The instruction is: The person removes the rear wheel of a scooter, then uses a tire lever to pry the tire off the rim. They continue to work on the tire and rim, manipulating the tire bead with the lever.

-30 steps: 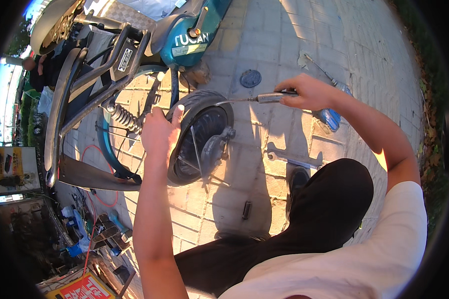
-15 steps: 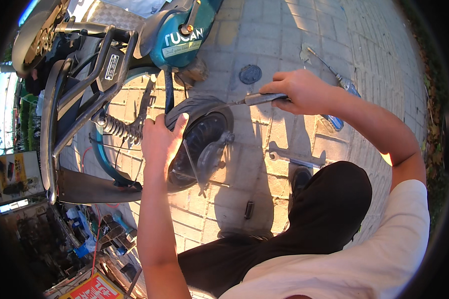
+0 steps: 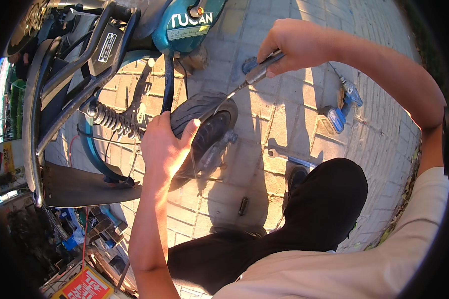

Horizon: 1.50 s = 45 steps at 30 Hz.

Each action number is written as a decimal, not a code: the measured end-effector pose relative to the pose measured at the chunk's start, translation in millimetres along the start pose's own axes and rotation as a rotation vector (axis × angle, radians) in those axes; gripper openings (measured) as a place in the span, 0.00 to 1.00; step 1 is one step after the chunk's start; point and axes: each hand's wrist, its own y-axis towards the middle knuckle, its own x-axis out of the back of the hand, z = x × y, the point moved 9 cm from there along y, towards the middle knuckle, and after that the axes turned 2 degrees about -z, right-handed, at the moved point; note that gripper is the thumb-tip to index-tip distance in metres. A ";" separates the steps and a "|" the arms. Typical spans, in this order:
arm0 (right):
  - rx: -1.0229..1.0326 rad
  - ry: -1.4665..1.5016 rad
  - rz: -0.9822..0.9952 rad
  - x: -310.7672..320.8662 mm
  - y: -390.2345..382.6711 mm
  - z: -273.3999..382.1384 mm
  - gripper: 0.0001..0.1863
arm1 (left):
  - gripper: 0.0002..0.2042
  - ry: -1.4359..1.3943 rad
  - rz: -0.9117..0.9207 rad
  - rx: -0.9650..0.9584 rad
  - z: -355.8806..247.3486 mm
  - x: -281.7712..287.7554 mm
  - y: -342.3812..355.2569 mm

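My left hand grips the black tyre of a small wheel, fingers over the tread and thumb stretched out along the sidewall. In my right hand is a metal-handled tyre lever, held up and slanting down to the left. Its thin tip reaches the tyre's edge, by the dark rim; how deep it sits there I cannot tell. A blurred metal bracket hangs at the wheel's near side.
A teal and black scooter stands at the upper left, with a coil spring beside the wheel. On the paving lie a blue cordless drill, a wrench and a small dark cylinder. Tools crowd the lower left.
My right hand has risen, tilting the tyre lever more steeply, with its tip at the tyre's edge. My left hand stays on the tyre. The view has shifted somewhat.
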 end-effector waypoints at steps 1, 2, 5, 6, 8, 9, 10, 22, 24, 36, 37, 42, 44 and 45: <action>-0.034 0.054 -0.031 -1.5 -5.4 2.5 0.15 | 0.37 -0.007 -0.001 0.001 0.5 0.6 1.2; -0.043 0.103 -0.092 -3.8 -14.8 6.1 0.15 | 0.36 -0.008 0.004 0.010 1.9 0.5 2.0; -0.207 0.100 -0.161 -52.0 -65.7 26.2 0.15 | 0.35 -0.046 -0.015 0.006 2.9 3.6 5.9; -0.198 0.162 -0.254 -58.4 -76.6 32.8 0.16 | 0.34 -0.051 -0.017 -0.012 1.4 4.2 6.5; -0.181 0.212 -0.301 -61.2 -80.3 19.0 0.14 | 0.33 -0.057 -0.031 -0.049 -2.8 5.5 4.9; -0.076 0.228 -0.318 -56.0 -73.6 15.9 0.14 | 0.34 -0.056 -0.042 -0.052 -3.5 6.2 3.8; -0.068 0.238 -0.267 -50.7 -63.1 -0.1 0.13 | 0.34 -0.056 -0.043 -0.050 -4.0 5.7 2.3; -0.052 0.191 -0.038 -20.5 -10.0 -6.7 0.12 | 0.36 -0.029 -0.070 -0.056 3.8 7.1 -0.2; -0.136 0.113 -0.187 -33.3 -42.9 18.7 0.10 | 0.36 -0.045 -0.044 -0.038 3.5 5.1 3.5; 0.222 0.197 0.058 -3.7 46.4 -6.6 0.11 | 0.35 -0.062 -0.096 -0.056 3.2 10.1 -6.9; 0.195 0.196 0.159 -3.7 56.0 -4.5 0.10 | 0.35 -0.055 -0.093 -0.042 6.4 9.2 -8.1; 0.066 -0.021 0.018 1.6 24.3 13.6 0.14 | 0.35 -0.080 -0.093 -0.013 12.7 8.0 -10.4; 0.098 -0.002 -0.162 -1.0 -12.9 38.0 0.10 | 0.34 -0.085 -0.093 -0.023 10.5 8.2 -10.9; -0.001 0.032 -0.145 -12.9 -27.3 38.6 0.10 | 0.34 -0.086 -0.091 -0.033 8.3 7.8 -11.2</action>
